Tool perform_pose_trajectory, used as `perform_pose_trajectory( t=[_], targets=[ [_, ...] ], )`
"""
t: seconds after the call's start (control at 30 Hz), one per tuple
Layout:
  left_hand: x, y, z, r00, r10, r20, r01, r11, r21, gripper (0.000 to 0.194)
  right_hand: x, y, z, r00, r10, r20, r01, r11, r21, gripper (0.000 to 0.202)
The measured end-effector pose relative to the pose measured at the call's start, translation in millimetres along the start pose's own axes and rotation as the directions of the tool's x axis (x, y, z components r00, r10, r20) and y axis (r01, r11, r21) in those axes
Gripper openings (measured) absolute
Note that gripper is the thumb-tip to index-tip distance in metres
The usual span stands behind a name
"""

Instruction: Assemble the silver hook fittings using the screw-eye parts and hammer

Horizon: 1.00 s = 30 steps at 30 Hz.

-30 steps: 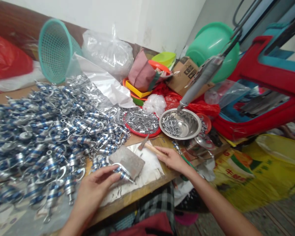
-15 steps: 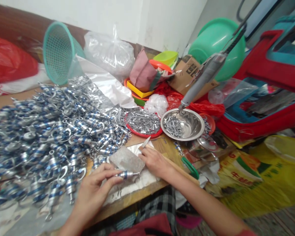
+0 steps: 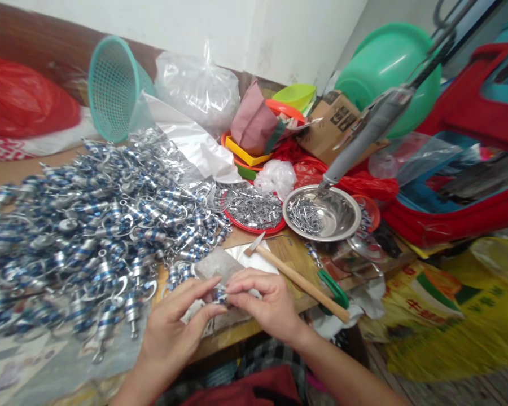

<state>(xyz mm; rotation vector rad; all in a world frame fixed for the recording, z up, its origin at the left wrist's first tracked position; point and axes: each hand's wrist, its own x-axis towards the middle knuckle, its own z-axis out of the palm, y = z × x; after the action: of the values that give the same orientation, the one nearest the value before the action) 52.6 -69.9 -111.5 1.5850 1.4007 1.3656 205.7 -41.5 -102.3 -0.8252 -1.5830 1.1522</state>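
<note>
Between the fingertips of my left hand (image 3: 178, 321) is a small blue and silver metal fitting (image 3: 219, 295), partly covered by the fingers. My right hand (image 3: 265, 301) pinches the other end of the same fitting. Both hands are in front of a flat grey block (image 3: 220, 263) on a white cloth. A hammer (image 3: 302, 281) with a wooden handle and a pointed metal head lies to the right of the block, beyond my right hand. On the left spreads a big heap of like blue and silver fittings (image 3: 97, 220), many with curved silver clips.
Behind the block sit a red tray of small metal pieces (image 3: 254, 210) and a steel bowl (image 3: 342, 217) holding pins. Above the bowl hangs a grey electric screwdriver (image 3: 364, 135). A green-handled tool (image 3: 333, 287) lies near the table's right edge. A mesh basket (image 3: 112, 90) leans at the back.
My right hand has left the hammer and come left to the fitting in my left hand. The hammer's handle now shows. The view has shifted slightly.
</note>
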Motion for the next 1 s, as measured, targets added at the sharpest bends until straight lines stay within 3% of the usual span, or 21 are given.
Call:
perform_pose_trajectory(
  t=[0.17,0.27,0.33,0.4,0.47,0.53,0.73,0.83,1.0],
  targets=[
    [-1,2,-0.6,0.997,0.0,0.082,0.004,0.999,-0.048,0.022,-2,1,-3,0.998,-0.033,0.044,0.033,0.999,0.002,0.007],
    [-3,3,-1.6,0.989,-0.086,0.118,0.096,0.992,-0.079,0.015,-5,-2,-7,0.995,-0.086,0.044,0.09,0.992,-0.089,0.007],
    [-4,2,-3.1,0.979,-0.165,0.118,0.179,0.976,-0.122,0.012,-9,-2,-11,0.979,-0.193,0.063,0.202,0.958,-0.203,0.015],
    [-4,2,-5.3,0.969,-0.221,0.11,0.236,0.959,-0.157,0.01,-12,2,-16,0.926,-0.344,0.157,0.378,0.866,-0.328,0.025],
    [-3,2,-7.2,0.964,-0.242,0.109,0.257,0.953,-0.16,0.009,-15,6,-21,0.841,-0.468,0.27,0.54,0.729,-0.42,0.028],
    [-2,4,-8.4,0.962,-0.247,0.118,0.261,0.957,-0.129,0.008,-18,9,-26,0.78,-0.525,0.34,0.624,0.615,-0.483,0.029],
    [-1,13,-6.5,0.964,-0.198,0.176,0.203,0.979,-0.01,0.009,-19,7,-32,0.731,-0.507,0.456,0.677,0.458,-0.576,0.026],
    [-1,12,-5.4,0.977,-0.149,0.152,0.149,0.989,0.012,0.01,-19,7,-30,0.764,-0.492,0.418,0.639,0.481,-0.601,0.028],
    [-1,2,-7.8,0.947,-0.249,0.201,0.243,0.969,0.055,0.013,-23,14,-19,0.884,-0.407,0.229,0.46,0.677,-0.574,0.026]
  ],
)
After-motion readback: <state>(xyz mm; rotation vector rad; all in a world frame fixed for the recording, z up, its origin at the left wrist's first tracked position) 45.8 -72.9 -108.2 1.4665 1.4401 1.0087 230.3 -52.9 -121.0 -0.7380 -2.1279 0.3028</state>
